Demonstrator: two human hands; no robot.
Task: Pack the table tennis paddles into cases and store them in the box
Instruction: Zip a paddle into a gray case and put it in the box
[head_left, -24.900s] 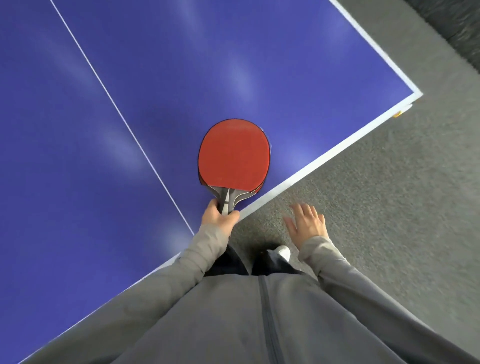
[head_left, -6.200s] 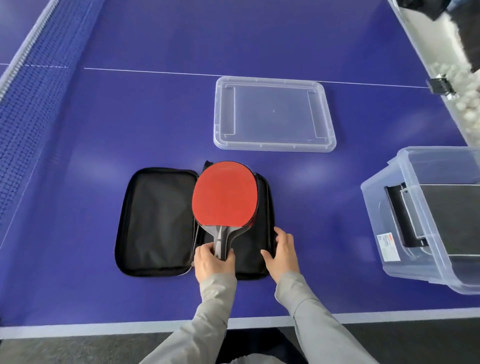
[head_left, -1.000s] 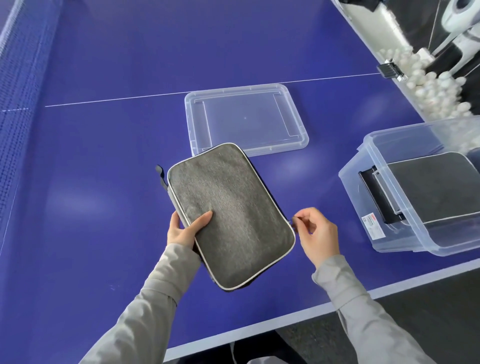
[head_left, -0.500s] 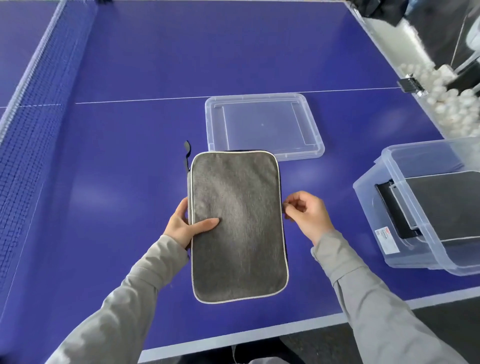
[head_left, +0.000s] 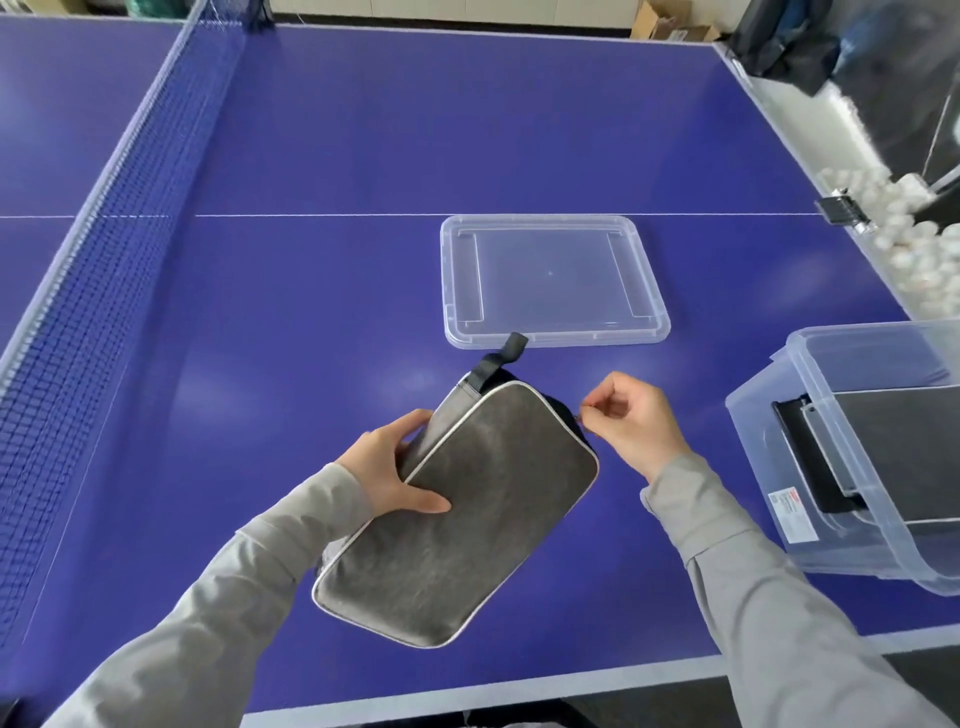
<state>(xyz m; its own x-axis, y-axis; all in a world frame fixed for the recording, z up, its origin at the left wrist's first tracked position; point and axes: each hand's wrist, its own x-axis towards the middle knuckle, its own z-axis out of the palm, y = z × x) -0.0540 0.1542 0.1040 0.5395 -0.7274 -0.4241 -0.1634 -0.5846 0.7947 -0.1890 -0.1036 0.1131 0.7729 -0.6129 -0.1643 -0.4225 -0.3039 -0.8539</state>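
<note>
A grey fabric paddle case (head_left: 457, 514) with white piping and a black loop is tilted up off the blue table. My left hand (head_left: 395, 467) grips its left edge, thumb lying across the top face. My right hand (head_left: 631, 423) is pinched at the case's upper right corner, apparently on the zip pull, which is too small to make out. The paddle is hidden inside the case. A clear plastic box (head_left: 878, 467) stands at the right with another dark case inside it.
The box's clear lid (head_left: 553, 280) lies flat on the table beyond the case. The net (head_left: 104, 249) runs along the left. A trough of white balls (head_left: 914, 244) borders the table's right side. The table's near edge (head_left: 519, 691) is just below my arms.
The case has turned clockwise and lifted on its left side. My right hand has travelled along the right edge up to the top corner. The view has risen to show more of the table.
</note>
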